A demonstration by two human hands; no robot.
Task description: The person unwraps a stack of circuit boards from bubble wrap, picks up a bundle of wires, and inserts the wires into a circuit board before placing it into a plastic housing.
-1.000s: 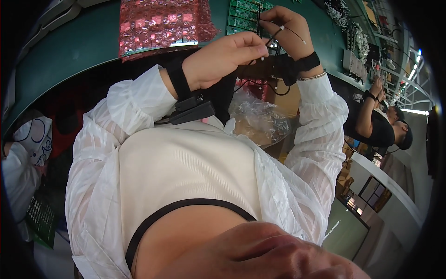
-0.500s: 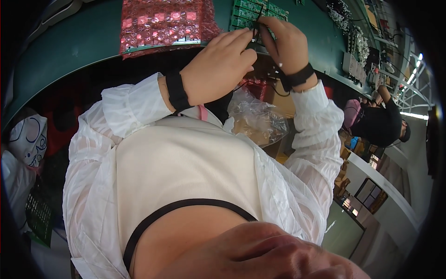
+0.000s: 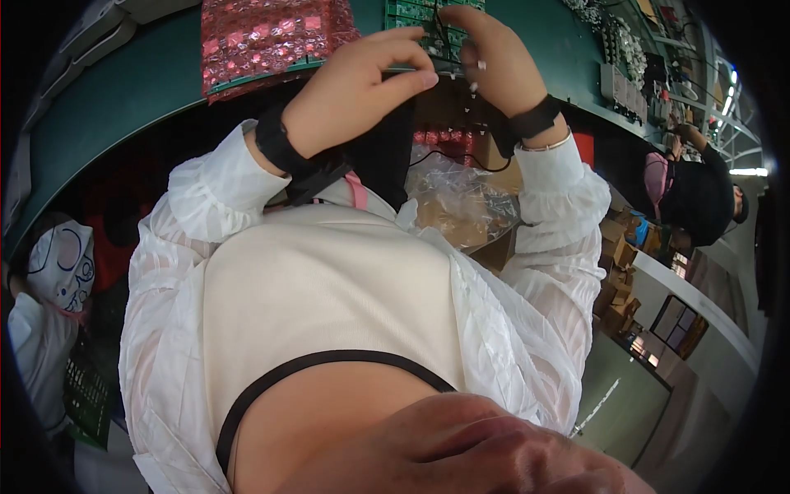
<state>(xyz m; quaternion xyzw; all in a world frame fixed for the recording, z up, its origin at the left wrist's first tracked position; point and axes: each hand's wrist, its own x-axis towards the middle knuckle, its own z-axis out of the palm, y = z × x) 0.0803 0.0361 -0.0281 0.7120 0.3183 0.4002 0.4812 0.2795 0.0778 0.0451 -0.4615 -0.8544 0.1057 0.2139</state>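
My right hand (image 3: 500,70) is over the table's near edge, its fingers curled round thin black wires (image 3: 444,39). Small white connectors (image 3: 471,87) show by its thumb and palm; the exact grip is partly hidden. To its left, my left hand (image 3: 350,86) has thumb and forefinger apart, with nothing seen between them. Just beyond both hands lie green circuit boards (image 3: 401,11), partly behind the wires. Each wrist wears a black strap.
Pink bubble wrap (image 3: 263,41) over boards lies left on the green table (image 3: 148,90). Below the edge are a clear plastic bag (image 3: 461,198) and cardboard. White parts (image 3: 629,70) and a grey tray (image 3: 623,97) stand right. A person in black (image 3: 699,193) works at far right.
My left hand has drawn left, away from my right hand, and its thumb and forefinger have parted. The black wires stay by my right hand. The view has shifted slightly.
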